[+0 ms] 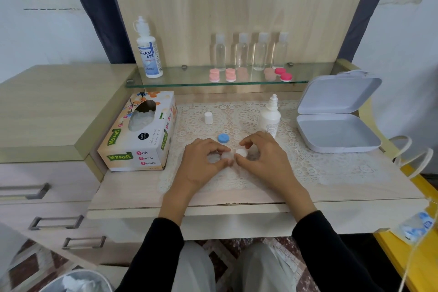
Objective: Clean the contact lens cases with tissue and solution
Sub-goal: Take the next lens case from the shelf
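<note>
Mid-task: left hand [203,161] pinches clear case [225,155], right hand [258,154] pinches white cap [241,152]. Blue cap [223,138] off, just beyond hands (solution bottle [270,118] uncapped). Pink cases [214,75] farther beyond likely pending.

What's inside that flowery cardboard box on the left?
White tissues show through the oval opening of the tissue box; the cardboard hides how many there are.

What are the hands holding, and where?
A small clear contact lens case: left hand pinches its left end, right hand pinches the round white cap on its right end.
</note>
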The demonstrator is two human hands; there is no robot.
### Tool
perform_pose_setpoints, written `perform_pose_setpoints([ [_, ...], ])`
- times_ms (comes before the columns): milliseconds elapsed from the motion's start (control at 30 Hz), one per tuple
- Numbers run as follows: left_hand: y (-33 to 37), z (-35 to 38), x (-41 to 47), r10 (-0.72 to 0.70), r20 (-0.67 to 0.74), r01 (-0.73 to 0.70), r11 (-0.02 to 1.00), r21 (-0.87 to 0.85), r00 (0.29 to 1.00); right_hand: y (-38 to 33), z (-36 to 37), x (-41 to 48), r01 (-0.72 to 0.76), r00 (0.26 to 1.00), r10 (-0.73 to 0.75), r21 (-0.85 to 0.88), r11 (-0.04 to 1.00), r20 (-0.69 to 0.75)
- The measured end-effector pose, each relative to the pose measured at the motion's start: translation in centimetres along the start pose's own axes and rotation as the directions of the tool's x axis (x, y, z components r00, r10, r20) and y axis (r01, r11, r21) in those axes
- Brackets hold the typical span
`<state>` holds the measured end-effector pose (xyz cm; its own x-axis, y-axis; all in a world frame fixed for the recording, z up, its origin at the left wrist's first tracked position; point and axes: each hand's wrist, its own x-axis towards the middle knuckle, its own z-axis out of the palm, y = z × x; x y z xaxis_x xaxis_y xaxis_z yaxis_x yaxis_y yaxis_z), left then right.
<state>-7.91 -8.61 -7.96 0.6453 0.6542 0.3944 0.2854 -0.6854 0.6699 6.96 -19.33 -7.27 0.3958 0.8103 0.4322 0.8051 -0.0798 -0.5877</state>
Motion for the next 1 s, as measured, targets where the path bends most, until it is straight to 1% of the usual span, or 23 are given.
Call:
perform_pose_setpoints([
  [133, 0.06, -0.02, -0.02, -0.001, 0.0, 0.001, 1.0, 0.002, 1.0, 0.11, 0.2, -0.04, -0.025, 0.999, 0.025, -0.014, 1.0, -0.024],
  [233, 0.05, 0.02, 0.01, 0.002, -0.004, -0.002, 1.0, 0.004, 1.0, -0.38, 0.01, -0.17, -0.024, 1.0, 0.023, 0.019, 1.0, 0.019],
  [333, 0.07, 0.0, -0.02, 0.005, -0.005, -0.005, 1.0, -0.001, 1.0, -0.51, -0.19, -0.15, 0.003, 0.999, -0.004, 0.017, 1.0, 0.053],
  [400, 0.05, -0.04, -0.04, 0.006, -0.005, -0.006, 1.0, 0.003, 1.0, -0.39, -0.19, -0.06, 0.015, 0.999, -0.015, -0.001, 1.0, 0.039],
  [533, 0.03, -0.06, -0.06, 0.009, -0.006, -0.009, 1.0, 0.009, 1.0, -0.13, -0.04, -0.08, -0.012, 0.999, 0.012, -0.009, 1.0, -0.03],
  [733, 0.09, 0.0, 0.01, 0.018, -0.006, -0.018, 1.0, 0.016, 1.0, -0.48, -0.35, -0.12, -0.017, 0.999, 0.015, 0.049, 0.999, 0.038],
  [833, 0.05, -0.04, 0.02, 0.016, -0.004, -0.015, 1.0, 0.012, 1.0, -0.24, -0.25, -0.04, 0.006, 1.0, -0.006, 0.017, 1.0, 0.027],
  [1000, 0.01, -0.01, -0.04, 0.013, -0.007, -0.013, 1.0, 0.009, 1.0, 0.1, 0.0, 0.0, -0.005, 1.0, 0.005, -0.018, 1.0, -0.008],
])
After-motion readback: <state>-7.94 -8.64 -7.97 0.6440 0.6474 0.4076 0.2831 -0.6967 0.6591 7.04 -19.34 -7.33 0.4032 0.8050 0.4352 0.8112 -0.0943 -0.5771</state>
